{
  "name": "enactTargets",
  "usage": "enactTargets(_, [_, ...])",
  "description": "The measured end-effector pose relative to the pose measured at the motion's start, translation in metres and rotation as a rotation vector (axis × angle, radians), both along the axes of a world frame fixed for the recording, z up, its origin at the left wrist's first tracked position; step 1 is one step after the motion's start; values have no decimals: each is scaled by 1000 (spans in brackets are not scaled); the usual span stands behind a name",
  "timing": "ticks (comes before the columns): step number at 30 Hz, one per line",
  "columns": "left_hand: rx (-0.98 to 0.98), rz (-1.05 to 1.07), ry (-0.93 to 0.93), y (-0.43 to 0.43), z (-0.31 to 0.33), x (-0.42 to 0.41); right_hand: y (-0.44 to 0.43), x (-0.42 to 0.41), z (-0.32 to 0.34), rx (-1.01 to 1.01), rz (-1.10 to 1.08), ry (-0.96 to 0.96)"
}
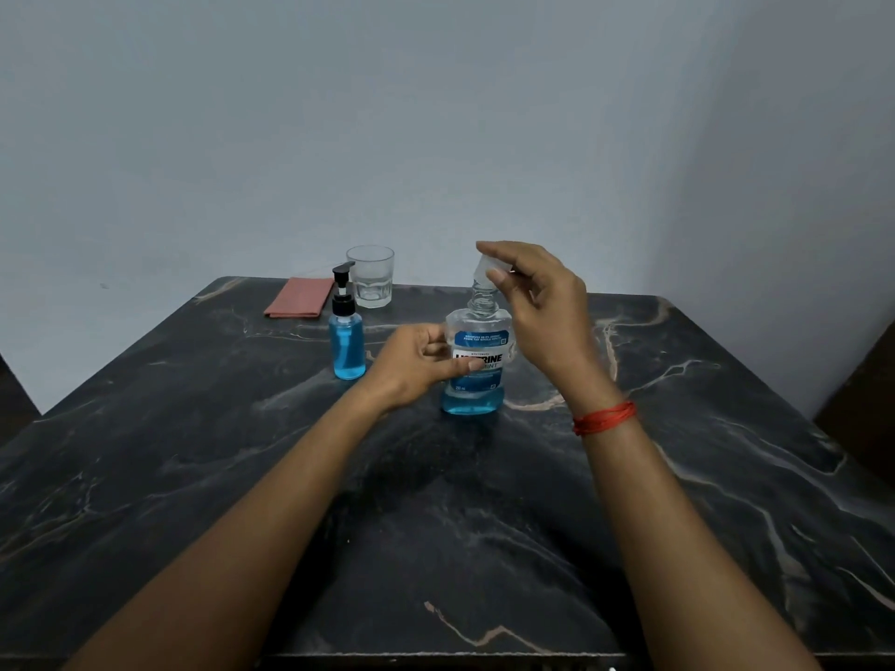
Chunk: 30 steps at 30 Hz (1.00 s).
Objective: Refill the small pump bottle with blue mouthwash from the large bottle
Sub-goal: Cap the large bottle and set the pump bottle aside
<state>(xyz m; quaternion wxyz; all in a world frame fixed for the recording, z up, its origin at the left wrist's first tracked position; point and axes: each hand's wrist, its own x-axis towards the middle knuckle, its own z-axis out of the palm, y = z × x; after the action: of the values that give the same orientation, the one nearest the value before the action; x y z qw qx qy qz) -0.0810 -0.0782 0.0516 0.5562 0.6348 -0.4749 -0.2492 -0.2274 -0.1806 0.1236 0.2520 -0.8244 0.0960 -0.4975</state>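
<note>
Fingers [489, 256] of right hand [537, 302] pinch one clear cap [486, 269]; left hand [411, 365] grips one large clear mouthwash bottle [477, 360]. One small blue pump bottle [347, 339] stands beside.

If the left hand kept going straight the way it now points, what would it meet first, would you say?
Nothing new: the left hand already grips the large bottle at its label, so pushing on would simply press that bottle rightward.
</note>
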Motion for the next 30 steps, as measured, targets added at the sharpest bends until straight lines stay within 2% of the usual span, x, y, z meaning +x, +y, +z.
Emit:
enactTargets(8, [-55,16,-10,0,-3,-5,-1,0,-2,-82,-16,158])
enactTargets(15, [-36,38,-45,1,-3,-5,-7,-7,2,80,-33,70])
enactTargets(19, [-28,48,-58,1,-3,-4,-14,-9,2,89,-72,56])
enactTargets(26, [-22,69,-90,1,-2,-6,-12,-6,2,272,147,164])
enactTargets(30, [-28,94,-107,1,-3,-8,-9,-1,-1,289,164,171])
